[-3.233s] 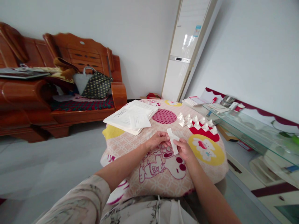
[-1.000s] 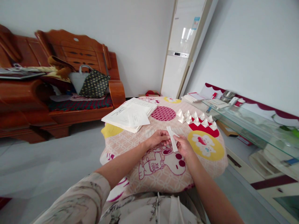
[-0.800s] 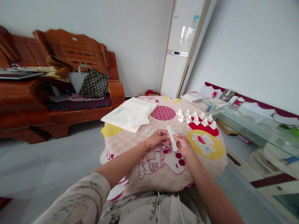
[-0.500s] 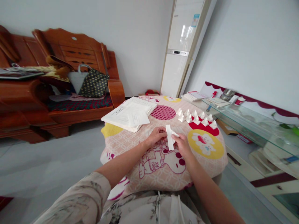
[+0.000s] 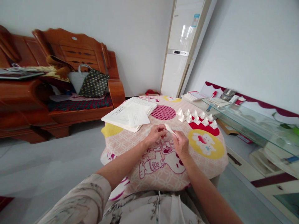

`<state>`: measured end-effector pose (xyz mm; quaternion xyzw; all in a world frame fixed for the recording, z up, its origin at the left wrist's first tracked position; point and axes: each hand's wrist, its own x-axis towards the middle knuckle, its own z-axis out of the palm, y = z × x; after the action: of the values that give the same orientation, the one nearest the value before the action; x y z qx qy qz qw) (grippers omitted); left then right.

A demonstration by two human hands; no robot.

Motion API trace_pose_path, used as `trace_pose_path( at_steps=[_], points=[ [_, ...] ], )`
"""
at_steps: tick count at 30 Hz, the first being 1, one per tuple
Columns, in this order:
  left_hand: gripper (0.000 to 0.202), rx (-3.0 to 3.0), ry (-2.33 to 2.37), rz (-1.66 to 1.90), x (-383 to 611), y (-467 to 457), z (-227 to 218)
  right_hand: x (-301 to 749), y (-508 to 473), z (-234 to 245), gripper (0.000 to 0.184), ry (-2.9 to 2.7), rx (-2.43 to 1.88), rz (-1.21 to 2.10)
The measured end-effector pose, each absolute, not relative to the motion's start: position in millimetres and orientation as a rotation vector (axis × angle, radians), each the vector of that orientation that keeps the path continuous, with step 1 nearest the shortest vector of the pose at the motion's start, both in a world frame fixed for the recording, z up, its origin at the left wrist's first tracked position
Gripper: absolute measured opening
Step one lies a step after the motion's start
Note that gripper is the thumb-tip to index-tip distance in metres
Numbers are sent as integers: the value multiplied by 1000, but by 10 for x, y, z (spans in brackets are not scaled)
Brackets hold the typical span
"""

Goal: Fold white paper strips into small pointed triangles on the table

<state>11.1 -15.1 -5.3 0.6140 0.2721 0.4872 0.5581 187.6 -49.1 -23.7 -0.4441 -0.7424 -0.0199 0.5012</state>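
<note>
Two hands meet above the middle of the cloth-covered table (image 5: 121,141): the left hand (image 5: 157,133) and the right hand (image 5: 181,143) are each curled, fingertips pinched together on a narrow white paper strip (image 5: 169,129) that spans the small gap between them, held just over the cartoon dog print. Beyond the hands lies a row of small folded paper pieces (image 5: 196,118), well apart from a stack of printed sheets (image 5: 130,115) at the far left. Lettering on the dog print, the sheets and the blue label (image 5: 196,20) on the tall white air conditioner (image 5: 179,56) is too small to read.
</note>
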Motion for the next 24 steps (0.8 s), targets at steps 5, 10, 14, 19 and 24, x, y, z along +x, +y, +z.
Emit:
trace_pose_path(
  at_steps=[5, 10, 14, 19, 24],
  points=[
    [29, 1346, 578, 1127, 34, -118, -18, 1874, -513, -235, 41, -1848, -1005, -105],
    [23, 1475, 609, 1059, -58, -61, -7, 1936, -505, -199, 41, -1690, -1032, 157],
    [20, 1703, 637, 957, -12, -101, 7, 1966, -482, -177, 44, -1597, -1063, 518],
    [17, 1890, 608, 957, 86, -170, 62, 1952, -484, -153, 38, -1490, -1007, 814],
    [18, 1924, 696, 1014, 74, -150, 71, 1961, -502, -127, 25, -1409, -988, 902]
  ],
)
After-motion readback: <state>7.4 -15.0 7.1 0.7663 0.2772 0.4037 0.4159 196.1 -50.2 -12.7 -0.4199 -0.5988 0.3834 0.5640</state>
